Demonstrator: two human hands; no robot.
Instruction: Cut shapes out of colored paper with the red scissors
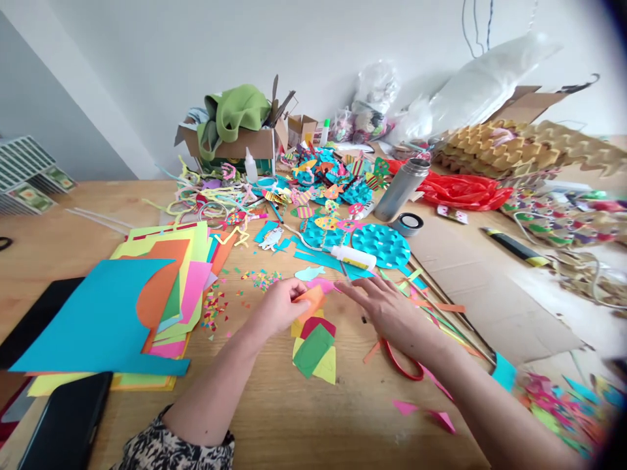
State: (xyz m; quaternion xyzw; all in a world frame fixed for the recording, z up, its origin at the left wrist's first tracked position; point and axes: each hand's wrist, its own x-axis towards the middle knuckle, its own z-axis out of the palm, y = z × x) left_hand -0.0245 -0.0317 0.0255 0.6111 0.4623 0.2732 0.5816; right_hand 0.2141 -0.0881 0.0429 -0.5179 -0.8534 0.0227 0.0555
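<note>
Left hand (283, 305) pinches orange paper (313, 301) near 1 bottle (353, 256) (label (360, 262) unreadable).

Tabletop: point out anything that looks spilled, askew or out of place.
Tiny coloured paper bits lie strewn loose to the left of the left hand, looking spilled rather than gathered. The metal flask appears uncapped, perhaps inviting spills.

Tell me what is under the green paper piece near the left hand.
Red paper and yellow paper stick out from beneath the green piece; whatever it fully covers is hidden.
</note>
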